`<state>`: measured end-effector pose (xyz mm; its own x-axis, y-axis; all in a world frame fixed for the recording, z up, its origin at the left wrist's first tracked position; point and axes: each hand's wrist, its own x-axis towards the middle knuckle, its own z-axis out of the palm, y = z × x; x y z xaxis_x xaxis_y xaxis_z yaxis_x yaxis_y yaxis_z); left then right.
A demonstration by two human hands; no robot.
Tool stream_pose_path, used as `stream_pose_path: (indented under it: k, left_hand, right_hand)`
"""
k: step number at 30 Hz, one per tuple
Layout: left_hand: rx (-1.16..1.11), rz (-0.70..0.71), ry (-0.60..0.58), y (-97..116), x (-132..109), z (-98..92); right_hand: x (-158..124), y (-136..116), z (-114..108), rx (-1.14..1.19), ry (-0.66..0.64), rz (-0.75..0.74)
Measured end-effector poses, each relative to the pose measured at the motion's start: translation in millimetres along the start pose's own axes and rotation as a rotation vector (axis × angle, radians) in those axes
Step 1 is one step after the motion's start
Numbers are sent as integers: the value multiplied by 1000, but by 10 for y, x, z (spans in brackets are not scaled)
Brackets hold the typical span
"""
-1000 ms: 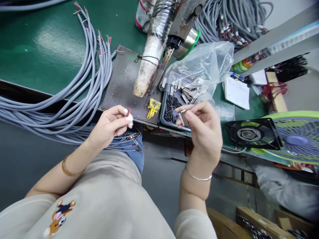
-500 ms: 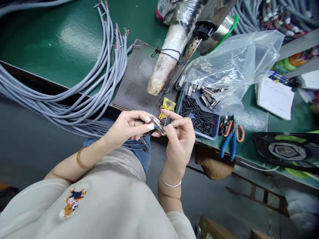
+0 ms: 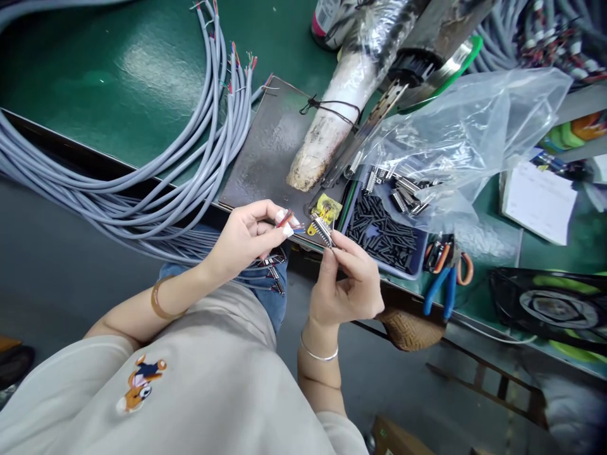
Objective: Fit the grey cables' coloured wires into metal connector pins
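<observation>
My left hand (image 3: pixel 253 234) pinches thin coloured wires (image 3: pixel 286 218), red and blue among them, between thumb and fingertips. Their bare ends point toward the right. A metal multi-pin connector (image 3: pixel 322 231) is gripped at its lower right end by the thumb and fingers of my right hand (image 3: pixel 348 272). A small gap shows between the wire ends and the connector. Just behind the connector, a yellow piece (image 3: pixel 327 207) sits at the edge of a dark board (image 3: pixel 265 151). Several connectors on finished cable ends (image 3: pixel 275 272) lie across my lap, partly hidden by my left hand.
Grey cables (image 3: pixel 190 164) drape over the bench's left edge. A wrapped white tube (image 3: pixel 327 133) lies across the board. To the right are a blue bin (image 3: pixel 417 262) of black sleeves and connectors, a plastic bag (image 3: pixel 474 139), pliers (image 3: pixel 441 291), papers (image 3: pixel 538 199) and a fan (image 3: pixel 550 309).
My hands have moved apart; the right one went right and slightly down with the connector, which earlier was between both hands. The wires now show separately in my left hand. The view shifted slightly.
</observation>
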<state>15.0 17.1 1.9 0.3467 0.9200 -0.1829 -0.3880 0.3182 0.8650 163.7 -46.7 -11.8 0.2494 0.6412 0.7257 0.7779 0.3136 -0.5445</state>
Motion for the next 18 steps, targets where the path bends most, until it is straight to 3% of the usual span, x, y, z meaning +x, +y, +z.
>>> stream_pose_path:
  k: [2, 6, 9, 18]
  left_hand:
    - [11, -4, 19, 13, 20, 22]
    - [41, 0, 19, 6, 50, 34]
    - [63, 8, 12, -10, 62, 32]
    - [102, 52, 15, 25, 130, 60]
  right_hand:
    - [2, 30, -19, 22, -42, -9]
    - [-12, 48, -21, 159, -163, 153]
    - [-12, 63, 2, 205, -180, 206]
    - [97, 107, 41, 149, -189, 130]
